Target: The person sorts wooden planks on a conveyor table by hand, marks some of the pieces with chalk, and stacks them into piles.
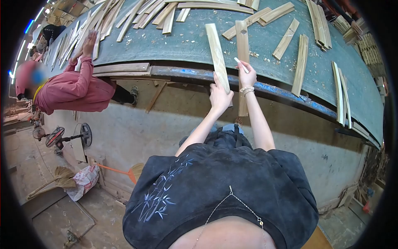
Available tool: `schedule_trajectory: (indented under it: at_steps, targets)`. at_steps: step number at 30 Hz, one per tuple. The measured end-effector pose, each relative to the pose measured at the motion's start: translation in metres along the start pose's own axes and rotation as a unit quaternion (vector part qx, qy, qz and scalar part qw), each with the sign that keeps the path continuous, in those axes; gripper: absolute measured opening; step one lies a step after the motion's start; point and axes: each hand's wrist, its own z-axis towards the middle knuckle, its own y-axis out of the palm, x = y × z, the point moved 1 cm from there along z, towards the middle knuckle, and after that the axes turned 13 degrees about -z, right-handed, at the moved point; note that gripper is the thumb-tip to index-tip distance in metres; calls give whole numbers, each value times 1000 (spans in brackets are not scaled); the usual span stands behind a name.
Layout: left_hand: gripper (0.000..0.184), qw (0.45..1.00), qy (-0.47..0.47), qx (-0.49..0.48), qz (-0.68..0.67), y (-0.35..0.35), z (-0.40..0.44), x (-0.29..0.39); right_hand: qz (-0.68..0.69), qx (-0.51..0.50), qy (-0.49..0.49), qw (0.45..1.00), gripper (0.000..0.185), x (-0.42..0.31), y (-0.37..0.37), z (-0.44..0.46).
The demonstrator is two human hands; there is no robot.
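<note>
Pale, flat wooden strip (216, 52) sat in my left hand (220, 98), fingers closed around its near end, its far end above the green tabletop (182, 52). My right hand (248, 75) pinched a short white stick (237, 61). I judged the strip light, stiff and barely slippery, best gripped by its long edges, nearer the middle for balance, minding splinters.

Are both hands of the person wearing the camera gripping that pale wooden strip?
No, only the left hand grips the wooden strip; the right hand holds a small white stick.
</note>
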Motion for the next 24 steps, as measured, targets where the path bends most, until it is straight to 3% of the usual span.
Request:
schedule_trajectory:
  at_steps: [2, 3, 4, 5, 6, 7, 9, 11, 13, 15, 16, 17, 19, 20, 21, 23, 24]
  targets:
    - [80, 970, -24, -42, -237, 0, 2, -11, 98, -22, 37, 994, 17, 4, -2, 10]
    - [65, 904, -37, -65, -420, 18, 12, -39, 130, -32, 70, 989, 17, -5, -8, 13]
    - [58, 761, -152, -152, -613, 2, 9, -36, 130, -34, 68, 989, 17, -4, -8, 16]
    - [51, 558, -255, -228, -756, -18, 3, -32, 111, -42, 62, 991, 17, -4, -7, 17]
    - [38, 423, -273, -228, -834, -36, -4, -6, 93, -49, 56, 993, 17, -4, -5, 18]
    - [22, 380, -293, -215, -851, -48, -5, 6, 94, -49, 55, 993, 17, -7, -2, 17]
    - [15, 280, -266, -257, -886, -39, 0, -16, -109, -54, 26, 992, 17, -14, 6, 11]
    - [17, 77, -203, -377, -900, -28, -1, -31, -114, -54, 15, 992, 17, -18, 10, 14]
    - [14, 56, -241, -389, -888, -40, 2, -34, -74, -75, 44, 993, 16, -7, 15, 27]
    - [20, 221, -393, -278, -848, -46, 5, -51, -47, -76, 45, 995, 17, 5, 21, 43]
    - [34, 233, -392, -248, -855, -46, 4, -56, -37, -66, 57, 995, 17, -14, 15, 42]
    - [34, 234, -385, -253, -856, -45, 3, -59, -27, -55, 67, 996, 17, -35, 10, 43]
    - [52, 449, -385, -168, -789, -62, -2, -34, -17, -32, 60, 998, 16, -47, 18, 76]
    - [65, 517, -384, -175, -745, -68, -1, -24, -9, -13, 63, 998, 15, -52, 20, 92]
    - [65, 520, -378, -183, -744, -68, 2, -29, -5, -6, 58, 998, 15, -60, 22, 101]
    - [61, 482, -290, -348, -750, -65, 7, -43, -262, 125, -29, 957, 12, -81, 26, 109]
    - [60, 486, -280, -342, -754, -67, 8, -37, -172, 87, -52, 980, 9, -101, 29, 95]
